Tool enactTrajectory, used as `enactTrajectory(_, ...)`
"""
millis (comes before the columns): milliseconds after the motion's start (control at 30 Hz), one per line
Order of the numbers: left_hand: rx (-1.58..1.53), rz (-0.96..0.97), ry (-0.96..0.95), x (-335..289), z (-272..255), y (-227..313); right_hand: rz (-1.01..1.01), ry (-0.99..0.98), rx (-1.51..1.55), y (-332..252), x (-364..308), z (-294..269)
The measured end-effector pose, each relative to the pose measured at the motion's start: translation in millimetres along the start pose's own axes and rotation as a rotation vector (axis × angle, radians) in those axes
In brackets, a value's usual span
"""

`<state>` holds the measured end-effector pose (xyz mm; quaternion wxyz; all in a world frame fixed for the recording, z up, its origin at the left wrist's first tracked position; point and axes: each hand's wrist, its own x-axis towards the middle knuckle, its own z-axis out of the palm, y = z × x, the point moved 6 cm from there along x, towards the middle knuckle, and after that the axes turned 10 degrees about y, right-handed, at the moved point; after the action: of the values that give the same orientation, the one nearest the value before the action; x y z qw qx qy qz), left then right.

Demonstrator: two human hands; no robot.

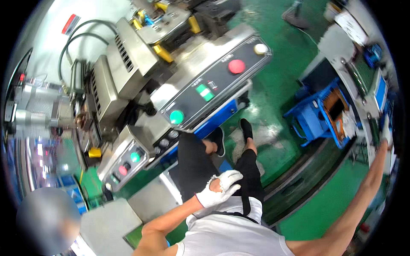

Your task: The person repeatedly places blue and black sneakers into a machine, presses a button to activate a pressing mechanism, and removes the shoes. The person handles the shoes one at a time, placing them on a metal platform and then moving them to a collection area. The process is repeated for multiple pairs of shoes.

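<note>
The gloved fingers [232,176] of the left hand [218,188] were loosely curled and held nothing; the white work glove rested against the person's lap, at the top of the black trousers [192,164], with the fingertips pointing up and to the right in the picture. The left forearm ran from the lower edge of the view up to that glove, its long axis slanting from lower left to upper right. The right hand [386,135], also in a white glove, was stretched far out to the right rim of the view, the bare arm forming one long line from the lower middle up toward the upper right; whether its fingers were open or closed on anything could not be told, since the hand was small and bent by the lens there. It lay just beside a grey bench edge and near a blue crate [318,117] holding brownish parts. Below the lap the two black shoes [245,128] stood on the green floor [273,81], toes pointing up the picture toward the machine. In front of the knees stood a grey control panel [213,81], its long axis slanting from lower left to upper right, carrying a green button [176,116] at its near end and a red button [236,66] toward its far end. A smaller steel button box [128,164] sat lower left of it.
</note>
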<state>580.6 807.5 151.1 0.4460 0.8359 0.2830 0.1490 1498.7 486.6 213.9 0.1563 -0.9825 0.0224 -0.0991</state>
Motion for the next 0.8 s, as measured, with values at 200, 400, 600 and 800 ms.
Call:
enactTrajectory(200, 0.098, -0.184, 0.396, -54.9, -48.4, -21.4, -0.356, 0.375, 0.319, -32.1, -90.9, 30.7)
enactTrajectory(400, 0.221, -0.583, 0.869, -206.7, -104.9, -70.4, -0.449, -0.228, 0.487, -104.7, -451.8, 110.1)
enactTrajectory(600, 0.516, -1.311, 1.097, -514.1, -41.8, -144.0, -0.868, -0.818, 0.321, -161.5, -703.6, 174.8)
enactTrajectory(800, 0.927, -1.763, 1.099, -733.1, -29.9, -75.2, -1.355, -0.738, -0.138, -224.0, -763.5, 141.5)
